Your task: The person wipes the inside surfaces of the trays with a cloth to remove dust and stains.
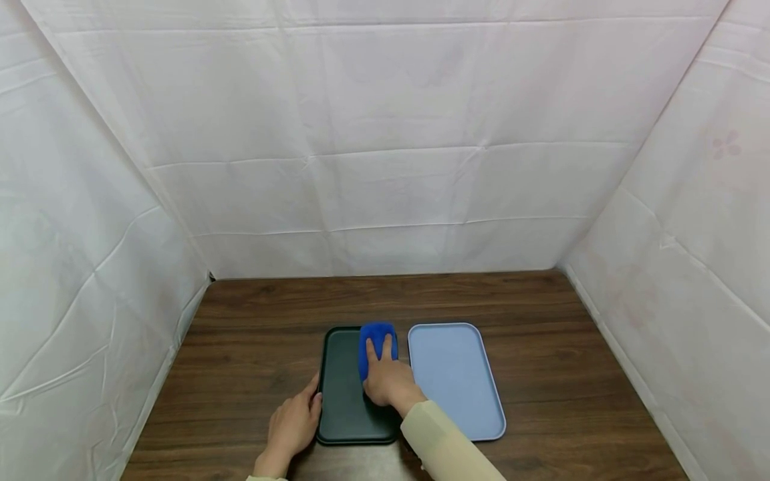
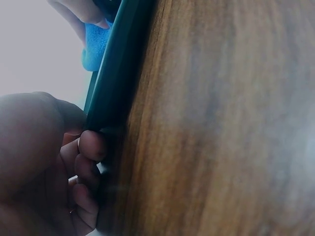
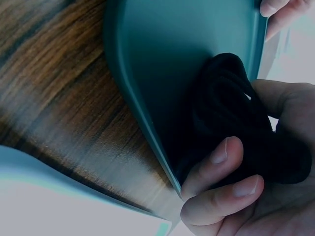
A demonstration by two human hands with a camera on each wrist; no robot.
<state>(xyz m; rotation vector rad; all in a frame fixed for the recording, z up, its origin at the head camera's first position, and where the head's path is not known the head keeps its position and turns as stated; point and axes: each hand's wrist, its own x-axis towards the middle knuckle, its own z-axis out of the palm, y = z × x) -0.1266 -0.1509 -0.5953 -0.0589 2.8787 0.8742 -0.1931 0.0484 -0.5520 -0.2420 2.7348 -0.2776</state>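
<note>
A dark green rectangular tray [image 1: 344, 407] lies flat on the wooden table. At its left edge, my left hand [image 1: 291, 422] holds the rim; the left wrist view shows thumb and fingertips at the tray's side wall [image 2: 115, 73]. My right hand [image 1: 391, 383] grips a folded blue cloth [image 1: 377, 331] over the tray's right side, two fingers spread on top of it. In the right wrist view the cloth [image 3: 221, 98] looks almost black, bunched between thumb and fingers against the tray's inner surface. The right hand and forearm hide part of the tray's right edge.
A light blue tray [image 1: 454, 374] lies just right of the green one, a narrow gap between them. The right sleeve [image 1: 445, 441] crosses its lower left corner. Brown wooden tabletop [image 1: 259, 334] surrounds both trays, and white fabric walls [image 1: 385, 194] stand behind and at both sides.
</note>
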